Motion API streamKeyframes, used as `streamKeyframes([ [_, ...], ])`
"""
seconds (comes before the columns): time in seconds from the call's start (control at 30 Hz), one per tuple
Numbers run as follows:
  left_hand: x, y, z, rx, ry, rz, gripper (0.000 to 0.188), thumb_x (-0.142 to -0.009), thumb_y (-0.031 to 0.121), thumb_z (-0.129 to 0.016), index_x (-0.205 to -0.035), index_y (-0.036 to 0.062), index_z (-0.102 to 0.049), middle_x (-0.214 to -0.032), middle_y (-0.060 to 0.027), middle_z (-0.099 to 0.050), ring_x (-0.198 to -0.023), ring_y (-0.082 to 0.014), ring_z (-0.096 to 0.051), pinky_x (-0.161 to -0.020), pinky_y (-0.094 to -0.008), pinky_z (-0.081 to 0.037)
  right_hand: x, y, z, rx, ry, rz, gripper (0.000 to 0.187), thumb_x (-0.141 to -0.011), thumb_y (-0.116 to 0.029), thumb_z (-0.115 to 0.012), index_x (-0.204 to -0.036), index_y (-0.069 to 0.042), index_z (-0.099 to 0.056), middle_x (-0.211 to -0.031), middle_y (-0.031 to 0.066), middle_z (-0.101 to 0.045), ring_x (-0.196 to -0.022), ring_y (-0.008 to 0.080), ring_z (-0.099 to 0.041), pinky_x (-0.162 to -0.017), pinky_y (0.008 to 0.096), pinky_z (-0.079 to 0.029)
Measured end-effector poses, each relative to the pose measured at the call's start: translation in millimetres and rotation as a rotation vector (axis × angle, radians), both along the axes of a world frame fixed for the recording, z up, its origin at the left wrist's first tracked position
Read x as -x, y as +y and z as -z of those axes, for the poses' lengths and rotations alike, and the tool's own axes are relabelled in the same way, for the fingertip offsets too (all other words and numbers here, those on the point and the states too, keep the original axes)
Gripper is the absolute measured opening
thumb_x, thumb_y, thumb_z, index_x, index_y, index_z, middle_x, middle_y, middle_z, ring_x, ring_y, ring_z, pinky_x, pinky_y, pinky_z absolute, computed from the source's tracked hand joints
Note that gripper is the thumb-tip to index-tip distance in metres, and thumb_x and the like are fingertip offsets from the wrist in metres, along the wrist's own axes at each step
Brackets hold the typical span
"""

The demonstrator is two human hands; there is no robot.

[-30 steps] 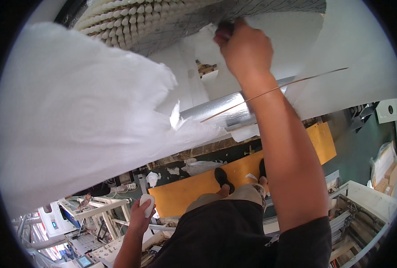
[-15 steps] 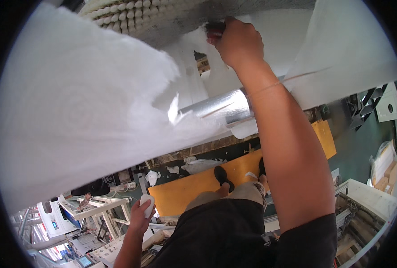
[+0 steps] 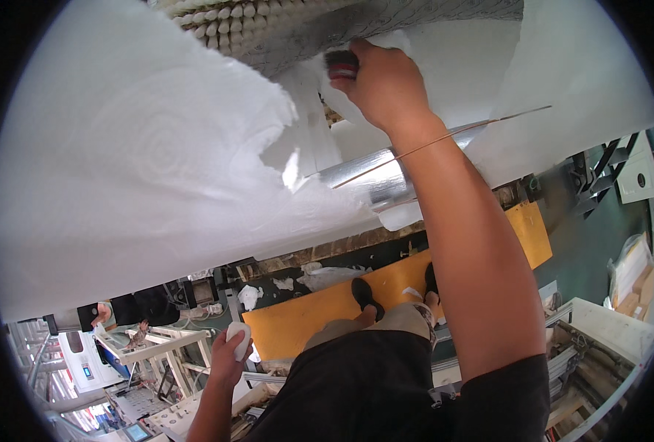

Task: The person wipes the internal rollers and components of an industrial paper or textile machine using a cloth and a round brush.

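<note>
My right hand (image 3: 387, 87) reaches far forward, its fingers closed round a small brush (image 3: 342, 65) with dark bristles and a red band. The brush is against or just over torn white sheet material (image 3: 445, 62), beside a grey patterned surface (image 3: 386, 18); contact is unclear. Under my right forearm lies a shiny metal roller (image 3: 375, 177), with a thin copper-coloured strand (image 3: 423, 151) crossing it. Low on the left, my left hand (image 3: 226, 355) is closed on a smooth white rounded block (image 3: 240, 339) whose kind I cannot make out.
A wide white sheet (image 3: 121, 177) with a ragged edge spans the left. Rows of pale knobs (image 3: 246, 26) show at the top. I stand on a yellow platform (image 3: 290, 328), with white scraps (image 3: 250, 296) nearby. Another person (image 3: 146, 306) is at far left, near machine frames (image 3: 154, 342).
My right hand has shifted slightly left and down with the brush, which shows more clearly and covers most of the sheet's dark gap. My left hand stays nearly in place.
</note>
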State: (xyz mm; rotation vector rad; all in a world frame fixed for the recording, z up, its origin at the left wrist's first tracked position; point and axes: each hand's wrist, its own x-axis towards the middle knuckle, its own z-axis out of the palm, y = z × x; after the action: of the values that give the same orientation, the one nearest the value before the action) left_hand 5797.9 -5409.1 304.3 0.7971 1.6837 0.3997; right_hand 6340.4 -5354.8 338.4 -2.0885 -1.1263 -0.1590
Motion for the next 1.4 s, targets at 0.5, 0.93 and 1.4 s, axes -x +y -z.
streamKeyframes([
  [0.5, 2, 3, 9, 0.017, -0.042, 0.030, 0.039, -0.094, 0.015, -0.072, -0.128, 0.0048, -0.054, -0.109, -0.0076, -0.066, -0.092, -0.0185, -0.068, -0.071, -0.0289, -0.056, -15, 14, -1, 0.129, 0.068, 0.142, 0.037, -0.084, -0.042, -0.079, -0.107, -0.013, -0.074, -0.100, 0.0162, -0.075, -0.099, 0.0379, -0.071, -0.086, 0.0478, -0.057],
  [0.93, 5, 9, 14, 0.026, -0.046, 0.029, 0.036, -0.095, 0.015, -0.072, -0.124, 0.0044, -0.055, -0.108, -0.0077, -0.066, -0.090, -0.0179, -0.068, -0.070, -0.0282, -0.056, -21, -1, 4, -0.212, 0.047, 0.129, 0.031, -0.081, -0.035, -0.081, -0.101, -0.012, -0.074, -0.088, 0.0158, -0.075, -0.086, 0.0402, -0.071, -0.080, 0.0477, -0.058],
  [1.4, -21, 2, 4, 0.016, -0.016, 0.056, 0.038, -0.094, 0.014, -0.072, -0.126, 0.0039, -0.054, -0.107, -0.0086, -0.064, -0.090, -0.0201, -0.067, -0.069, -0.0296, -0.057, 6, -9, -13, -0.224, -0.024, 0.163, 0.036, -0.081, -0.039, -0.081, -0.096, -0.008, -0.071, -0.087, 0.0164, -0.075, -0.081, 0.0386, -0.071, -0.075, 0.0484, -0.057],
])
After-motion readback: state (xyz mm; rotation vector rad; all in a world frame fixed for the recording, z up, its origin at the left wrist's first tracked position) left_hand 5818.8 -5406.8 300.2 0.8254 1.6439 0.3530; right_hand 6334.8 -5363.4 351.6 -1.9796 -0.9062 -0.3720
